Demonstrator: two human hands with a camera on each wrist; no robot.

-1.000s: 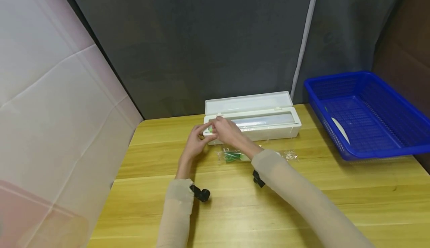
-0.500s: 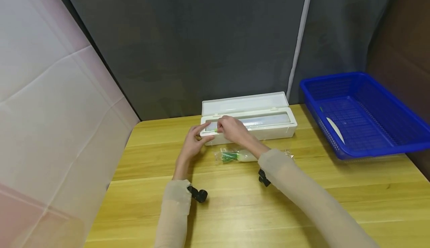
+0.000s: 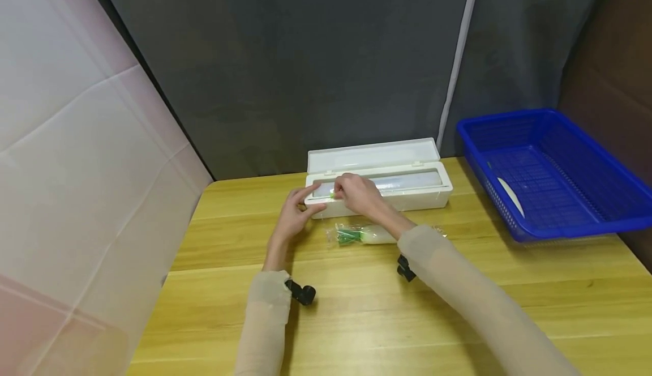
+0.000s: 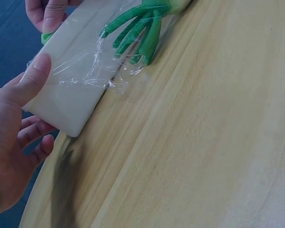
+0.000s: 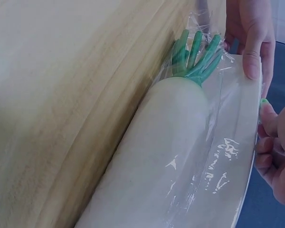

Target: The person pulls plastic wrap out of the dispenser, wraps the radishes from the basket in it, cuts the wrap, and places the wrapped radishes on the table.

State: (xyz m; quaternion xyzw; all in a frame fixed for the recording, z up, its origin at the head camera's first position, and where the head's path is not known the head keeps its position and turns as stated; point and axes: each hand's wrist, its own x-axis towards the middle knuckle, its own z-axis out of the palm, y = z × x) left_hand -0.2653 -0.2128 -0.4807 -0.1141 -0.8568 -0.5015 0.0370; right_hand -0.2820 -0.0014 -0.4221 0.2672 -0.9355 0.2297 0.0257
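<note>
A white cling film dispenser stands at the back of the table, lid tipped back and a roll showing inside. My left hand holds its left end, thumb on the front face and forefinger over the top. With curled fingers my right hand pinches a small green slide cutter at the dispenser's top edge. In front lies a white radish with green stalks, under clear cling film that stretches up over the dispenser's front. My right forearm hides part of the radish in the head view.
To the right stands a blue plastic basket with a white curved thing in it. A dark grey curtain hangs behind the wooden table. A pale sheet hangs on the left.
My right hand has moved a little to the right along the dispenser with the green slide cutter. My left hand stays at the left end. More of the radish shows beside my right forearm.
</note>
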